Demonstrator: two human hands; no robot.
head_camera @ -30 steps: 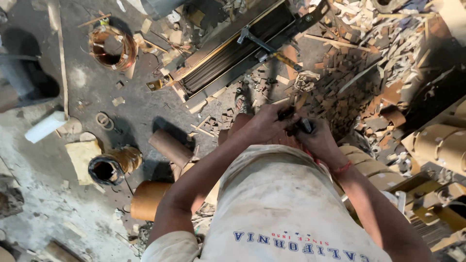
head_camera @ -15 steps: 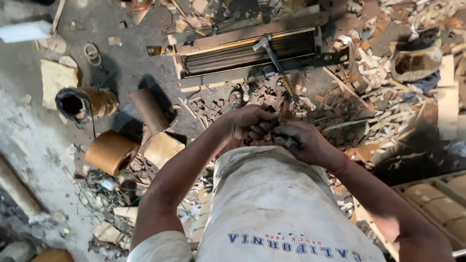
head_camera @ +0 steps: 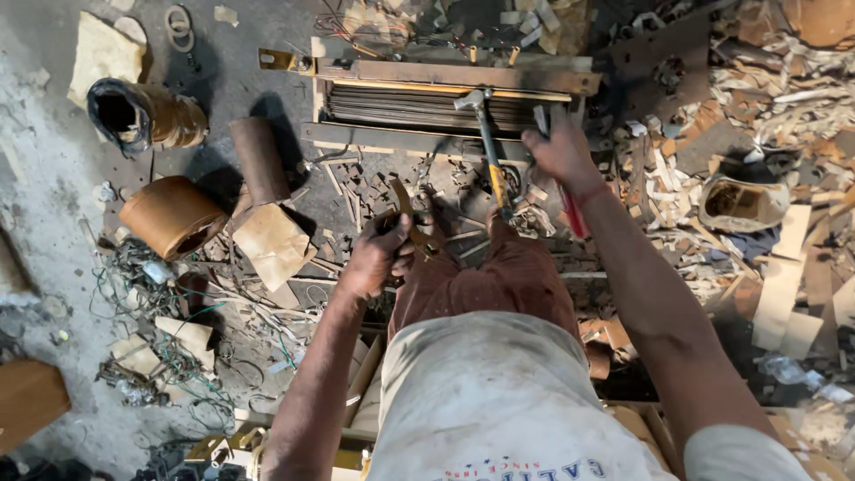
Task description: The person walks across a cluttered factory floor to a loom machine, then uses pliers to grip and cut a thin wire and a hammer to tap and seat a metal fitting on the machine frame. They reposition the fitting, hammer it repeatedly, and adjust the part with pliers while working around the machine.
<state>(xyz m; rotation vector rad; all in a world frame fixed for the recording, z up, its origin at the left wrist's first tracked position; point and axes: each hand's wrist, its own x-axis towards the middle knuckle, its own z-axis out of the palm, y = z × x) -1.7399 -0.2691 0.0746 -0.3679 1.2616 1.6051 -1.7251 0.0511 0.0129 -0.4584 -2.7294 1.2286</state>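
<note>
Grimy concrete floor (head_camera: 53, 205), littered with cut strips, wire tangles and brown paper tubes, forms the work area as I view it from the head camera.

My hands are well apart. My left hand (head_camera: 378, 258) is closed around a curved brown strip (head_camera: 403, 207), held low near my knee. My right hand (head_camera: 563, 153) reaches forward to the laminated core (head_camera: 427, 107), a flat rectangular stack of thin dark plates in a metal frame lying across the top of the view; it grips a red-handled tool (head_camera: 570, 209), though I cannot tell what kind.

A hammer (head_camera: 488, 151) with a yellow-banded handle lies with its head resting on the core's near edge, untouched by either hand.

Assessment: dismantling appears partly done. Loose strips lie scattered just below the frame, yet most plates remain packed in the stack. The core looks dull, rusty and dusty, its layers tight and even.
</note>
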